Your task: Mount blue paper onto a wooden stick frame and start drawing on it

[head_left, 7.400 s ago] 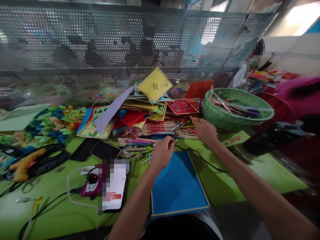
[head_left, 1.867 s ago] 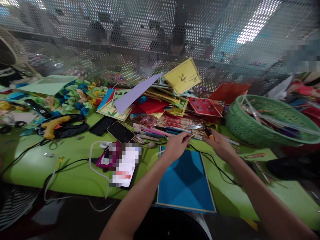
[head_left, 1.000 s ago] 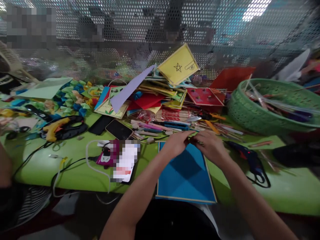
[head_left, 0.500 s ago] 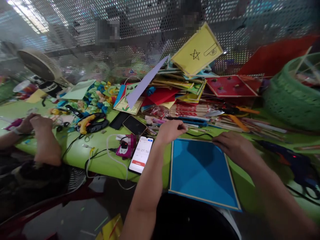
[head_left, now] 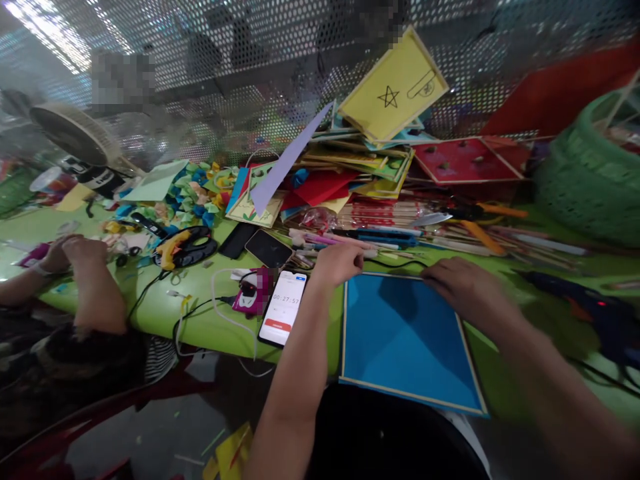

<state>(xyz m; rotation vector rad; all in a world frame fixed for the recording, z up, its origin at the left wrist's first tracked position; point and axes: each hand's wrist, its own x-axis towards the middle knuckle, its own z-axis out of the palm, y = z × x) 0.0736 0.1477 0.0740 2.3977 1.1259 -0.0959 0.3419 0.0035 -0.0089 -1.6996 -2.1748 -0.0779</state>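
Note:
A blue board (head_left: 400,340) edged with thin pale wooden strips lies in front of me, its near edge reaching past the table edge. My left hand (head_left: 340,263) is by its far left corner, fingers curled together; whatever they pinch is hidden. At the far right corner my right hand (head_left: 453,283) has its fingers closed on the board's edge. Left of my left forearm, a phone (head_left: 283,310) shows a running timer. A dark glue gun (head_left: 580,303) with a red light lies to the right of my right hand.
Sticks, pens and a knife (head_left: 433,219) lie beyond the board. Behind them is a pile of coloured cards, topped by a yellow framed card (head_left: 393,90). A green basket (head_left: 590,173) stands right. Cables run by a purple power strip (head_left: 250,293). A co-worker's hands (head_left: 83,253) are far left.
The view has shifted slightly. My left hand has drawn in a little at the far left corner; my right hand stays at the far right corner. The timer has advanced one second.

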